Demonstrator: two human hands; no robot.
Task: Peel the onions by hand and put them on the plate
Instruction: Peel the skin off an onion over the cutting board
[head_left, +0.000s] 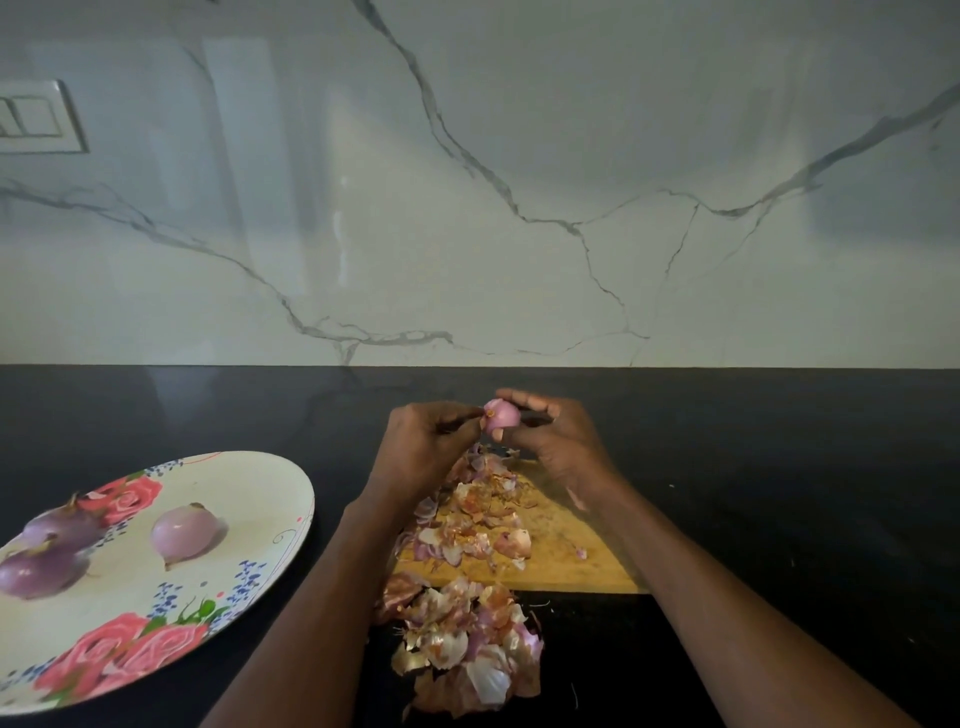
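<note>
My right hand (553, 441) grips a small pink onion (503, 417) above the far end of the wooden cutting board (566, 556). My left hand (423, 441) pinches at the onion's root end with fingertips. A floral plate (249, 488) lies at the left with three peeled onions: one pale pink onion (184, 531) near the middle and two purple onions (62, 527) (39, 571) at its left side.
Loose onion skins (467, 519) cover the board, and a bigger heap of skins (462, 639) lies on the black counter (779, 467) in front of it. A marble backsplash (519, 208) rises behind, with a switch plate (36, 117) at upper left.
</note>
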